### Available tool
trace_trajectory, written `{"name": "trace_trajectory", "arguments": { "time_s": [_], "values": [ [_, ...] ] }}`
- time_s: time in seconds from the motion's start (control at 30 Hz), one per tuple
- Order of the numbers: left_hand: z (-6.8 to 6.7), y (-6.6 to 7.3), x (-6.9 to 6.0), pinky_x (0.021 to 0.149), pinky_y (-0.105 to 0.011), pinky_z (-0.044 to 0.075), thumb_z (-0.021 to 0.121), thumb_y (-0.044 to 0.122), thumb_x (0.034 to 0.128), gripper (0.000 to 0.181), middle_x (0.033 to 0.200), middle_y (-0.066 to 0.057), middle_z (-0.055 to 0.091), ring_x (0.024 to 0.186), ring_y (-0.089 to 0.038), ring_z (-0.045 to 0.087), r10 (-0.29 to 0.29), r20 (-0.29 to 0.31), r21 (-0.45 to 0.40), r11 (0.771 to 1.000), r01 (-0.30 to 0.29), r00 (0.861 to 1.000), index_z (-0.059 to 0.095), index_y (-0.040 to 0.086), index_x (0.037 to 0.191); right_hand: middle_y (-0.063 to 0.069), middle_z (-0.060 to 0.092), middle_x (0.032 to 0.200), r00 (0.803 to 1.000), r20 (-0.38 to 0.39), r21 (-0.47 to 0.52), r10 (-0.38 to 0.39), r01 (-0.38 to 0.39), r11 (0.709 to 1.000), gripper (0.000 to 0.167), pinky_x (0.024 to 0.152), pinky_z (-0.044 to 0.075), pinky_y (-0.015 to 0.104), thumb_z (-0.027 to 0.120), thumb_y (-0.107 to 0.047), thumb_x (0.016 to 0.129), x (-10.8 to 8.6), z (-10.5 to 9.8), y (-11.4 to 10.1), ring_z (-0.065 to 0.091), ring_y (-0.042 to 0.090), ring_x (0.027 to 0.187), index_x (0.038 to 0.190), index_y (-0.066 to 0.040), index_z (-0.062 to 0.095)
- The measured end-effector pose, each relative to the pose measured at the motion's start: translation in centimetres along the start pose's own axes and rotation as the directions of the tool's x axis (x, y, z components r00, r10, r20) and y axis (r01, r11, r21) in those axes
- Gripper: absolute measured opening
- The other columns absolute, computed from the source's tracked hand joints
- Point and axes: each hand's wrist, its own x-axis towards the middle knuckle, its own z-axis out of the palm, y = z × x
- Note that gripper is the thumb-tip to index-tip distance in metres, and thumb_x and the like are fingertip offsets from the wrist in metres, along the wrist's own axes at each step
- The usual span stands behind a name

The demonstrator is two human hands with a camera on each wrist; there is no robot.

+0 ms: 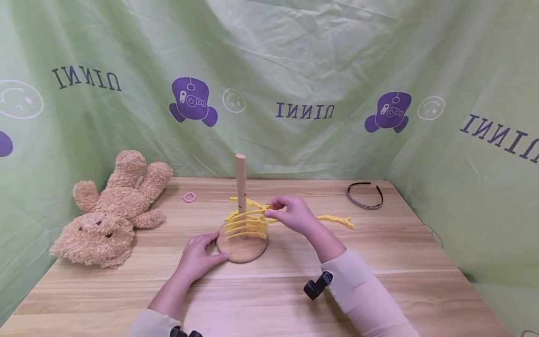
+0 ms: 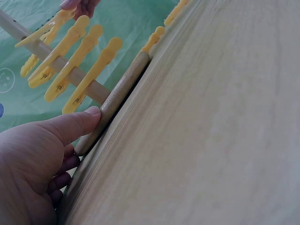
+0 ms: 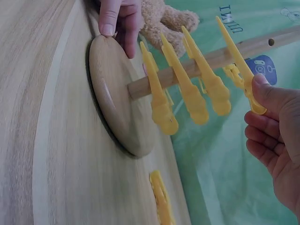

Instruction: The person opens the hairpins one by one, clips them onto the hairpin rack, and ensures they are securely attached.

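Observation:
A wooden stand has a round base (image 1: 242, 253) and an upright post (image 1: 241, 180). My left hand (image 1: 197, 255) holds the edge of the base, thumb on the rim, other fingers partly hidden in the left wrist view. My right hand (image 1: 293, 216) pinches the wide end of a yellow hair clip (image 3: 242, 63) between thumb and fingers. This clip's long arms lie on either side of the post, whether touching it I cannot tell. Below it, three similar yellow clips (image 3: 187, 86) sit clamped around the post one above another.
Beyond my right hand, more yellow hair clips (image 1: 337, 219) lie on the wooden table (image 1: 286, 299). A pink ring (image 1: 189, 193) and a teddy bear (image 1: 122, 201) are on the left. At the back right lies a headband (image 1: 363, 206). Green cloth (image 1: 269, 56) hangs around the table.

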Motion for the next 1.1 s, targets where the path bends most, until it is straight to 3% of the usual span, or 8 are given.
{"name": "trace_trajectory", "arguments": {
  "time_s": [0.53, 1.1],
  "values": [
    [0.03, 0.00, 0.15, 0.112, -0.056, 0.031, 0.082, 0.037, 0.0762, 0.073, 0.135, -0.021, 0.059, 0.132, -0.041, 0.043, 0.016, -0.010, 0.007, 1.000, -0.016, 1.000, 0.057, -0.001, 0.134, 0.004, 0.072, 0.090, 0.999, 0.038, 0.016, -0.032, 0.032, 0.999, 0.023, 0.076, 0.054, 0.030, 0.078, -0.022, 0.084, 0.52, 0.79, -0.62, 0.063, 0.018, 0.091, 0.101, -0.006, 0.073],
    [0.06, -0.03, 0.02, 0.112, -0.056, 0.031, 0.082, 0.036, 0.0759, 0.073, 0.134, -0.021, 0.060, 0.131, -0.041, 0.044, 0.021, -0.017, 0.003, 1.000, -0.021, 1.000, 0.057, -0.001, 0.133, 0.008, 0.072, 0.102, 0.996, 0.075, -0.003, -0.054, 0.055, 0.998, 0.032, 0.096, 0.051, 0.050, 0.076, -0.025, 0.086, 0.01, 0.91, -0.42, 0.064, 0.029, 0.105, 0.110, -0.006, 0.070]
  ]
}}
